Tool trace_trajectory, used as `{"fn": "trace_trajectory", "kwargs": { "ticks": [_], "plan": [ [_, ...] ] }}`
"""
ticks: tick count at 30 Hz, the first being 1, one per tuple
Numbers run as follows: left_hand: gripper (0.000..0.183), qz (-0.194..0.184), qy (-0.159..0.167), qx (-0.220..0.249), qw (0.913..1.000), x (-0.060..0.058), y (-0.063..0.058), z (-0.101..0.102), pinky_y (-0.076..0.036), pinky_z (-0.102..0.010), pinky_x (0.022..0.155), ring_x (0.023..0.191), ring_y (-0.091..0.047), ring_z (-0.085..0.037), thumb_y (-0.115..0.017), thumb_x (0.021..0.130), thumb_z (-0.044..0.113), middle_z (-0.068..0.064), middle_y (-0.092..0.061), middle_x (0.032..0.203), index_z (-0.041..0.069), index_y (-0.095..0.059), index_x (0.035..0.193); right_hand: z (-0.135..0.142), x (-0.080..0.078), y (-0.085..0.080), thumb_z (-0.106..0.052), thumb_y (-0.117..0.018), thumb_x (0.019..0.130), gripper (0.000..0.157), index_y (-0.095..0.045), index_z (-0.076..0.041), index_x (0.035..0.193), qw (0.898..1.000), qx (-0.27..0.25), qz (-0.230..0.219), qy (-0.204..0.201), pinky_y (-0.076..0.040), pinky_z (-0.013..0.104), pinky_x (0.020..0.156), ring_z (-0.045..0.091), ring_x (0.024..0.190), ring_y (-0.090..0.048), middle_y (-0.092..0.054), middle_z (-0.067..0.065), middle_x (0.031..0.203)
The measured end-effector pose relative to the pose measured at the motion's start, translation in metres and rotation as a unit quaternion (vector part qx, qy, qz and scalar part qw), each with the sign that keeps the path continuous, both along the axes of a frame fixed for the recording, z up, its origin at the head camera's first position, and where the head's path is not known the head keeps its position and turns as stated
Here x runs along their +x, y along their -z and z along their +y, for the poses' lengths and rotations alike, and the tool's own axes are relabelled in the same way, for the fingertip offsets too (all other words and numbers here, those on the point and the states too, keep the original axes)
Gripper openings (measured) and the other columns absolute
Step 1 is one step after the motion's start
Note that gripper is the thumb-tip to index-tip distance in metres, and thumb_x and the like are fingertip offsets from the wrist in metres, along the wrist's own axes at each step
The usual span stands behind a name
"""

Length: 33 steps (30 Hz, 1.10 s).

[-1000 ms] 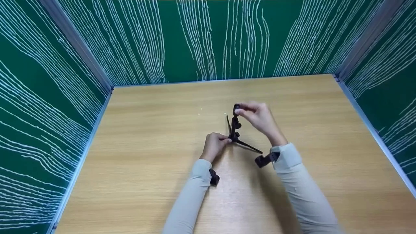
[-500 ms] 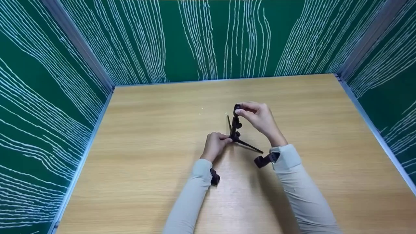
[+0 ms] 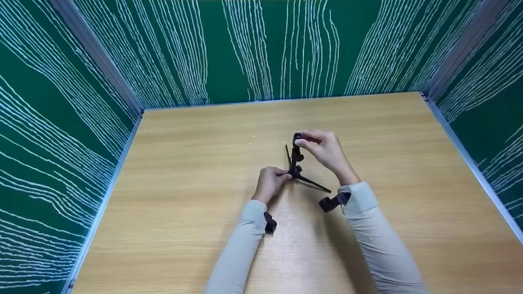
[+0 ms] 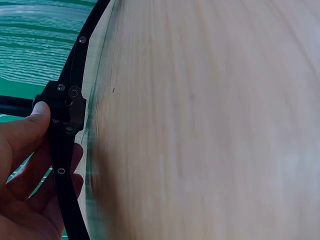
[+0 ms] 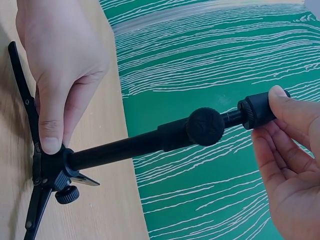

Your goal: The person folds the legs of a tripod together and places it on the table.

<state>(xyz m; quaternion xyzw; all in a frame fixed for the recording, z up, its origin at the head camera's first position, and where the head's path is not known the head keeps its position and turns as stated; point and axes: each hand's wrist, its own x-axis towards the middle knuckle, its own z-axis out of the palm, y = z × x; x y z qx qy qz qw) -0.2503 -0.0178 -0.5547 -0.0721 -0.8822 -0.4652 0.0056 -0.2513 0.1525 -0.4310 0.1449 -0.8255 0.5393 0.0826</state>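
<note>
A small black tripod stand point(image 3: 293, 163) stands upright on the table with its legs spread. My left hand point(image 3: 269, 182) pinches its hub, the thumb on top and the fingers under a leg, as the left wrist view shows. My right hand point(image 3: 327, 152) holds the short cylindrical head point(image 5: 257, 110) at the top of the pole between thumb and fingertips. Below that head, in the right wrist view, come a ribbed ring, a thin neck and a large round knob point(image 5: 205, 126). A smaller knob point(image 5: 67, 195) sits at the hub, beside the pole point(image 5: 117, 150).
The wooden table point(image 3: 196, 196) is bounded by green panels point(image 3: 278, 49) with wavy white lines at the back and both sides. A few tiny pale specks point(image 3: 252, 140) lie left of the stand. Dark cameras point(image 3: 335, 202) are strapped to both wrists.
My right hand has come down slightly with the head of the stand, closer to the knob beneath. My left hand and the legs have stayed in place.
</note>
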Motion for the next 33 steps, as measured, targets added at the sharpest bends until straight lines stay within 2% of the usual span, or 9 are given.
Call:
{"fn": "trace_trajectory", "kwargs": {
  "ticks": [8,15,23,33],
  "plan": [
    [0.016,0.003,0.004,-0.003,1.0000,-0.001,0.001,0.000,-0.055,-0.026,0.082,0.090,-0.071,-0.019,-0.077,0.080,0.018,-0.008,-0.075,0.094,0.009,-0.077,0.092,-0.001,0.000,0.005,-0.012,-0.071,0.086,0.026,-0.071,-0.001,0.109,1.000,-0.013,-0.006,0.000,-0.051,0.014,0.081,0.003,0.087,-0.064,-0.071,0.016,0.106],
    [0.014,0.016,0.004,-0.014,0.9998,0.000,0.002,-0.001,-0.054,-0.025,0.079,0.088,-0.071,-0.018,-0.077,0.080,0.019,-0.008,-0.075,0.092,0.009,-0.077,0.091,-0.001,0.000,0.010,-0.014,-0.071,0.087,0.025,-0.072,0.000,0.108,1.000,-0.006,-0.005,0.000,-0.050,0.015,0.078,0.010,0.090,-0.064,-0.071,0.016,0.104],
    [0.014,-0.002,0.002,-0.007,1.0000,0.000,0.001,0.000,-0.055,-0.025,0.079,0.087,-0.071,-0.019,-0.077,0.080,0.018,-0.008,-0.075,0.092,0.009,-0.077,0.091,-0.001,0.000,0.015,-0.011,-0.071,0.087,0.024,-0.072,0.000,0.107,1.000,-0.007,-0.006,0.003,-0.052,0.016,0.080,0.014,0.091,-0.065,-0.072,0.016,0.103],
    [0.012,0.004,0.003,-0.005,1.0000,0.001,0.000,-0.001,-0.054,-0.025,0.078,0.086,-0.071,-0.018,-0.077,0.081,0.018,-0.007,-0.075,0.091,0.010,-0.077,0.091,-0.002,0.000,0.016,-0.012,-0.071,0.087,0.025,-0.071,0.000,0.109,1.000,-0.015,-0.010,-0.002,-0.052,0.013,0.080,0.021,0.094,-0.067,-0.071,0.016,0.107]
  ]
}}
